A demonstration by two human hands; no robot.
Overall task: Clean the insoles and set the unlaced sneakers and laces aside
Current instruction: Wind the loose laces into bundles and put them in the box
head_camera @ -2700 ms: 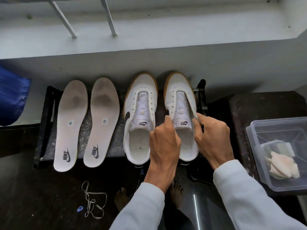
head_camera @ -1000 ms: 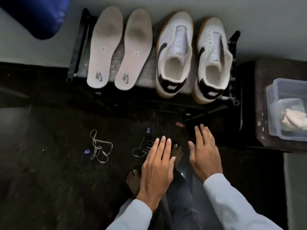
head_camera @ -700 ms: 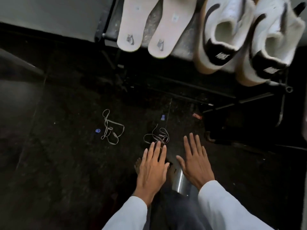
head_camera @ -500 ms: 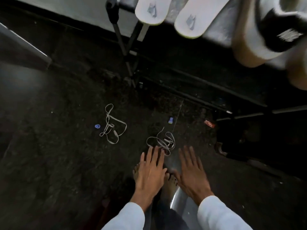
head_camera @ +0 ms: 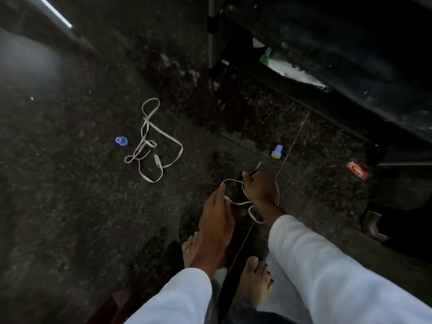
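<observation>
I am bent low over a dark speckled floor. My right hand is closed around a white shoelace, whose loops hang below my wrist and trail to the floor. My left hand reaches beside it, fingertips pinching the same lace near its left loop. A second white shoelace lies loose in a tangle on the floor to the left, apart from both hands. The sneakers and insoles are out of view.
A small blue cap lies left of the loose lace, and a blue-and-yellow cap sits ahead of my right hand. A red wrapper lies to the right. The dark rack's leg and underside fill the top right. My bare feet stand below.
My view dropped from the rack to the floor. Both hands, flat and open half a second ago, have closed on the nearer lace and lifted part of it.
</observation>
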